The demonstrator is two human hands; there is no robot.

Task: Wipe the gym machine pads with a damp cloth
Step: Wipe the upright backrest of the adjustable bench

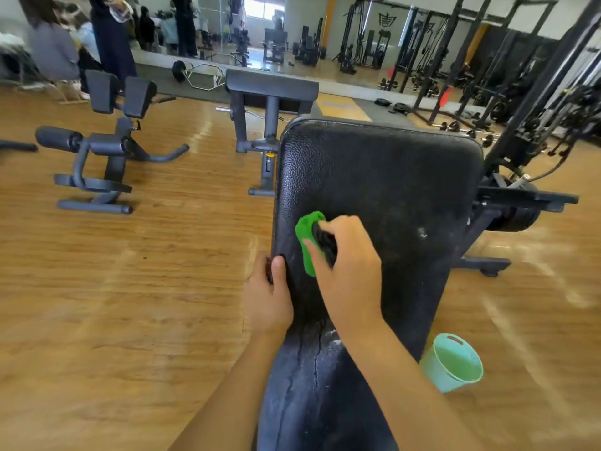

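Fingers [338, 222] gripping one cloth [307, 236], one pad [374, 177]

- A gym: a black padded bench [374, 196] stands on a wooden floor [130, 271].
- Left of the bench, a back-extension machine [107, 151].
- Beyond the bench, a mirror wall [211, 27], power racks [437, 56] and weight plates [400, 107].

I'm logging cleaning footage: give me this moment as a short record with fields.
pad: black, scuffed, cracked near the bottom
cloth: green, on the pad's left part
right hand: grips the cloth
left hand: grips the pad's left edge
bucket: teal, on the floor right of the pad
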